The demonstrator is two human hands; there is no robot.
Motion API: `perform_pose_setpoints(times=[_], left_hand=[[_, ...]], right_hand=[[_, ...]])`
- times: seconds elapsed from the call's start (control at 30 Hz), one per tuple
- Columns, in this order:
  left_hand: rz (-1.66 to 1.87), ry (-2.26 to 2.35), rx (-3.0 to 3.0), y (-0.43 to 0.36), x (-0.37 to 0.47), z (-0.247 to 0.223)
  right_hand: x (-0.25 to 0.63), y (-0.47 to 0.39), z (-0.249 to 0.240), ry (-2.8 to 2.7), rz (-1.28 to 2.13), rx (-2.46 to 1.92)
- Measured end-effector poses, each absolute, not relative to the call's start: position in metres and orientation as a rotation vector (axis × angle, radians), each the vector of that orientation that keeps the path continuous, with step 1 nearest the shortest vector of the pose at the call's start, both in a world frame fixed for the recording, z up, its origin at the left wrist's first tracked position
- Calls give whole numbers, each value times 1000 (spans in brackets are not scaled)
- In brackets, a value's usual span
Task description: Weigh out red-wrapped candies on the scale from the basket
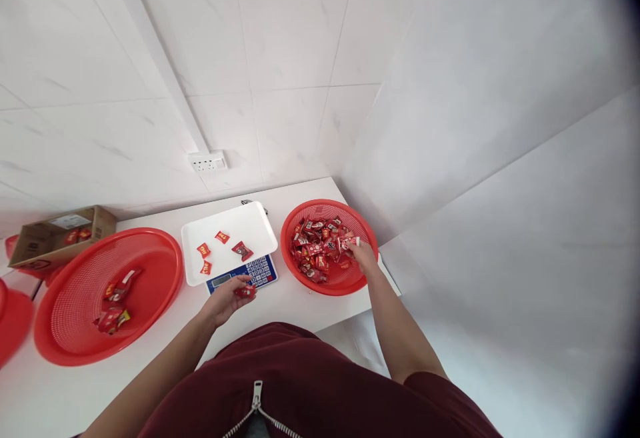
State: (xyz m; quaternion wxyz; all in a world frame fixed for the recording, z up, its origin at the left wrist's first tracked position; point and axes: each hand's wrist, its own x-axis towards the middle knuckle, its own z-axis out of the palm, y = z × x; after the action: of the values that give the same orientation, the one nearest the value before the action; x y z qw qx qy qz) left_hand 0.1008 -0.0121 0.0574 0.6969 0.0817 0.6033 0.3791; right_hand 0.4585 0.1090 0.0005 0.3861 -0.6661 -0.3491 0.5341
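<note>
My left hand (229, 299) is closed around red wrapped candy (245, 291), held in front of the blue keypad of a weighing scale (263, 271). On the scale's white tray (193, 271) lie several small red packets and one larger, darker red candy (243, 250). My right hand (364, 253) reaches over the right rim of a red mesh basket (369, 228) and grips a red-and-white wrapped candy (349, 243). Many wrapped candies (320, 246) are heaped in that basket below the hand.
A wide red basket (65, 298) with a few wrapped snacks (116, 301) stands on the left. Behind it is an open cardboard box (63, 238) holding red packets. A wall with a socket (207, 161) borders the white table (295, 311); another red basket (13, 318) shows at the left edge.
</note>
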Motion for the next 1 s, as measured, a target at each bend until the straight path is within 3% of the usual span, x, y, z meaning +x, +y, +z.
perform_pose_setpoints(times=[0.1, 0.23, 0.43, 0.7, 1.0], left_hand=[[855, 1289, 202, -6, 104, 62], [832, 1183, 254, 1, 117, 70], [750, 1194, 357, -3, 125, 64], [794, 1553, 477, -8, 69, 37], [563, 2171, 931, -8, 9, 28]], right_hand=[[444, 94, 28, -815, 1437, -1552], [397, 71, 60, -795, 1811, -1170], [312, 42, 60, -955, 2152, -1029], [287, 35, 36, -791, 2114, -1234], [316, 33, 31, -707, 2002, -1369]])
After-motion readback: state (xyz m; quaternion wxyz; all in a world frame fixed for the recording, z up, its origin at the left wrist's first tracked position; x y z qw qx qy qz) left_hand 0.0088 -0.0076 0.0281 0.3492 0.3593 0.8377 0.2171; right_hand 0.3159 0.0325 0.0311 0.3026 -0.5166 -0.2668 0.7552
